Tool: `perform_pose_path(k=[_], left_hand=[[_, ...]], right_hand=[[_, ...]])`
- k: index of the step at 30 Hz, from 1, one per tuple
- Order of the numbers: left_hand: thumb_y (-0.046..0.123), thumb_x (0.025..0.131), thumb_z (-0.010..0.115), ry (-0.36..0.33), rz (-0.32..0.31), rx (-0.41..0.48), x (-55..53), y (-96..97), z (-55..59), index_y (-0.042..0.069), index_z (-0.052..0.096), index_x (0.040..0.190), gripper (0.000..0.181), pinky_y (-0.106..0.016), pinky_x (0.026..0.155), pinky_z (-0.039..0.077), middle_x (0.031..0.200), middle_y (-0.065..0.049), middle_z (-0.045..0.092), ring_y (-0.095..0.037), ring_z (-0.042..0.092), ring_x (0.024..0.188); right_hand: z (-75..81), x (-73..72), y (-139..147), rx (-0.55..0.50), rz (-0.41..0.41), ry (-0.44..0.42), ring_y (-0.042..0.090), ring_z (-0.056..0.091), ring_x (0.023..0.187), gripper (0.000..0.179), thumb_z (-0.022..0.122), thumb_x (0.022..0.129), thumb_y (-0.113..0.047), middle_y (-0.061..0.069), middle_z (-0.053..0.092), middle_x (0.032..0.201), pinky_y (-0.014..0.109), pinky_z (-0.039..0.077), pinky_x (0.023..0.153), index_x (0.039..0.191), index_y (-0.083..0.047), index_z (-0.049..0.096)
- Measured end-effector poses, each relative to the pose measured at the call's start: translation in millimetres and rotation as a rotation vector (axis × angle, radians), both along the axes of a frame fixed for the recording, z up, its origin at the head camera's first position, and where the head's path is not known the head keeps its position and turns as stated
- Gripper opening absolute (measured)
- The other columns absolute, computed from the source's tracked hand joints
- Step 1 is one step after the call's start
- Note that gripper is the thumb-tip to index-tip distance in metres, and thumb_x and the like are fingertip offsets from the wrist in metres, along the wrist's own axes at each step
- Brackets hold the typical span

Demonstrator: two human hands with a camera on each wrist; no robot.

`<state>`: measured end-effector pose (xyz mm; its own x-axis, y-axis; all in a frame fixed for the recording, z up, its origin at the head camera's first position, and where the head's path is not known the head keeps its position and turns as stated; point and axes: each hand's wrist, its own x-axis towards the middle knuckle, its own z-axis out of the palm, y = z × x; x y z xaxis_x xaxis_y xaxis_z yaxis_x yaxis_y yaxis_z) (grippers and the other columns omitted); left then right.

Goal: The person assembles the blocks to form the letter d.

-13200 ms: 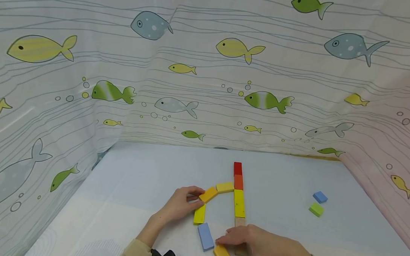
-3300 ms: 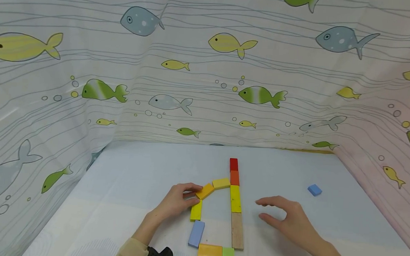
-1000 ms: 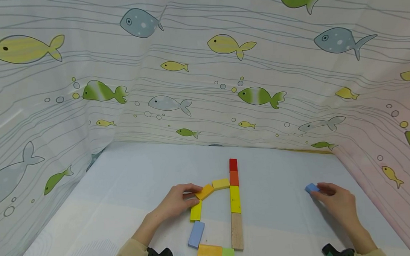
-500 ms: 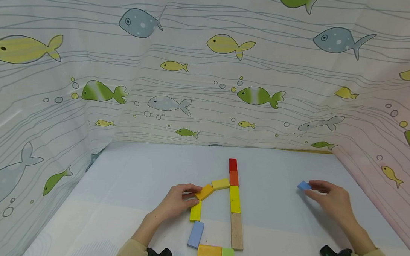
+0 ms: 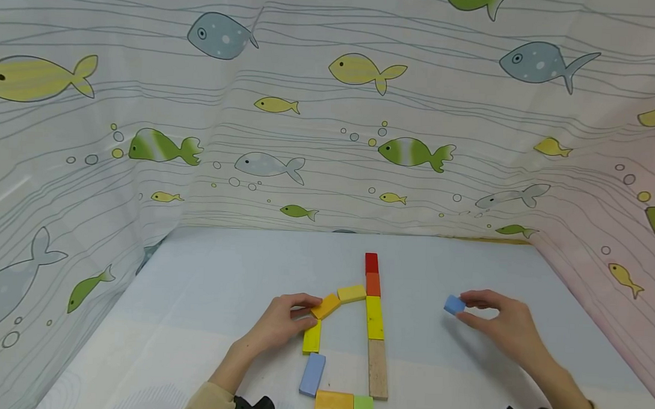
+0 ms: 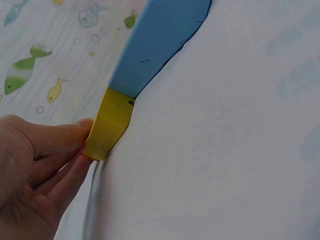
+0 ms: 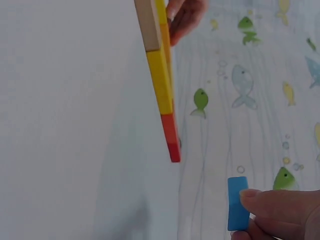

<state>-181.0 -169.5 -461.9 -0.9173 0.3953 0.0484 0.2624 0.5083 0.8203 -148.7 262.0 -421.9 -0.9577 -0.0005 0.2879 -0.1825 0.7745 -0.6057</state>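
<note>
My right hand [image 5: 505,316] pinches a small blue block [image 5: 454,304] between thumb and fingers; its shadow falls on the table away from it. In the right wrist view the blue block [image 7: 238,202] is held by its end. At the outline of blocks, my left hand [image 5: 285,323] touches the outer corner where an orange block [image 5: 326,307] meets a yellow block [image 5: 311,337]. In the left wrist view my thumb is against the yellow block [image 6: 110,125]. A pale yellow block [image 5: 351,294] joins the orange one to the straight row.
The straight row has a red block [image 5: 371,263], an orange-red block [image 5: 373,284], a longer yellow block [image 5: 375,317] and a wooden block [image 5: 378,370]. A longer blue block [image 5: 312,374], an amber block [image 5: 334,404] and a green block [image 5: 363,408] lie nearer. Fish-printed cloth [image 5: 319,132] surrounds the table.
The amber and longer blue blocks have shifted and the green block has joined the outline. My right hand has taken the small blue block and carried it left. My left hand stays.
</note>
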Motion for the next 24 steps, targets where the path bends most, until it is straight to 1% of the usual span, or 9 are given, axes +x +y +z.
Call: perform_pose_path(k=[4, 9, 12, 16, 24], left_hand=[[0.013, 0.094, 0.070, -0.002, -0.002, 0.002, 0.0, 0.0, -0.1, 0.008, 0.066, 0.126, 0.032, -0.038, 0.102, 0.052, 0.129, -0.009, 0.065, -0.029, 0.061, 0.123], [0.012, 0.094, 0.069, 0.000, -0.006, 0.003, 0.4, -0.1, 0.4, 0.008, 0.066, 0.126, 0.032, -0.037, 0.101, 0.053, 0.129, -0.009, 0.065, -0.029, 0.061, 0.123], [0.011, 0.094, 0.070, 0.003, -0.004, -0.001, 0.2, -0.1, 0.7, 0.008, 0.066, 0.126, 0.032, -0.036, 0.101, 0.053, 0.129, -0.009, 0.065, -0.028, 0.062, 0.123], [0.011, 0.094, 0.070, 0.004, -0.005, 0.001, -0.4, -0.3, 0.3, 0.008, 0.066, 0.126, 0.032, -0.036, 0.101, 0.053, 0.129, -0.009, 0.065, -0.028, 0.062, 0.123], [0.012, 0.094, 0.070, 0.002, -0.005, 0.003, -0.3, 0.2, 0.2, 0.008, 0.066, 0.126, 0.032, -0.036, 0.101, 0.053, 0.129, -0.009, 0.065, -0.028, 0.062, 0.123]], right_hand=[[1.9, 6.0, -12, -0.002, 0.046, -0.007, 0.012, 0.068, 0.093, 0.033, 0.085, 0.078, -0.041, -0.010, 0.075, 0.101, 0.023, 0.051, 0.077, 0.106, -0.028, 0.075], [1.3, 14.0, -26, -0.015, 0.139, 0.044, 0.010, 0.068, 0.090, 0.029, 0.087, 0.077, -0.032, -0.017, 0.073, 0.096, 0.023, 0.052, 0.079, 0.103, -0.030, 0.074], [0.7, 19.0, -36, -0.011, 0.207, 0.047, 0.010, 0.067, 0.089, 0.030, 0.088, 0.076, -0.027, -0.020, 0.072, 0.096, 0.027, 0.055, 0.079, 0.101, -0.031, 0.074], [0.7, 27.2, -50, -0.020, 0.316, 0.009, 0.011, 0.066, 0.089, 0.031, 0.088, 0.076, -0.023, -0.022, 0.071, 0.096, 0.030, 0.057, 0.079, 0.102, -0.032, 0.073], [-1.7, 40.1, -70, -0.080, 0.563, -0.125, 0.013, 0.066, 0.090, 0.026, 0.082, 0.083, -0.030, -0.017, 0.071, 0.100, 0.031, 0.058, 0.081, 0.106, -0.030, 0.071]])
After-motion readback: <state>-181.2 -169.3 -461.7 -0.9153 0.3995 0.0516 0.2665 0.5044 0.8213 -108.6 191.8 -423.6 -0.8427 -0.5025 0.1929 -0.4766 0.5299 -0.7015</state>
